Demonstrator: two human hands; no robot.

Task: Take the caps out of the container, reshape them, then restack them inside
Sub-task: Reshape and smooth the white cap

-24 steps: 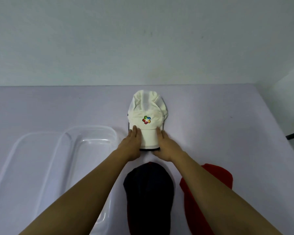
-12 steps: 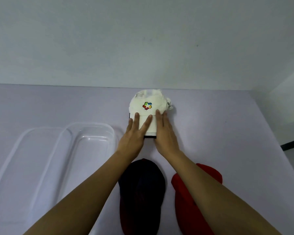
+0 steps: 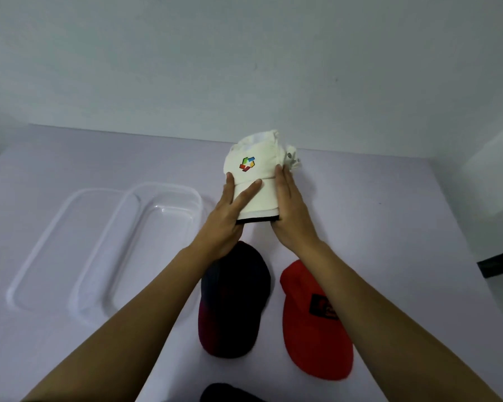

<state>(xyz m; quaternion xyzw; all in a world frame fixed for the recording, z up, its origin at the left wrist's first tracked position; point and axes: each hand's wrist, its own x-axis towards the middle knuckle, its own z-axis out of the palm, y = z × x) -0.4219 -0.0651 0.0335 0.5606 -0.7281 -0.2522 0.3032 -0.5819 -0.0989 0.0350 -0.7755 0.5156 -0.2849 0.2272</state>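
Clear tray point(image 3: 41, 245): flat at the far left, just beside the container.
Container point(image 3: 169, 185): clear and open on the table point(image 3: 389, 227); no cap lies inside.
Left hand point(image 3: 230, 219): fingers straight and spread, resting on the white cap's brim; the thumb is hidden.
White cap point(image 3: 253, 169): between both hands, logo up, crown bunched toward the wall.
Right hand point(image 3: 291, 210): fingers straight and together, flat against the cap's right edge, gripping nothing.
Dark cap point(image 3: 233, 300): nearer the person, under the left forearm.
Red cap point(image 3: 311, 329): just beside it on the right.
Advice: probably press evenly from both sides and round out the crumpled crown before carrying the cap to the container.
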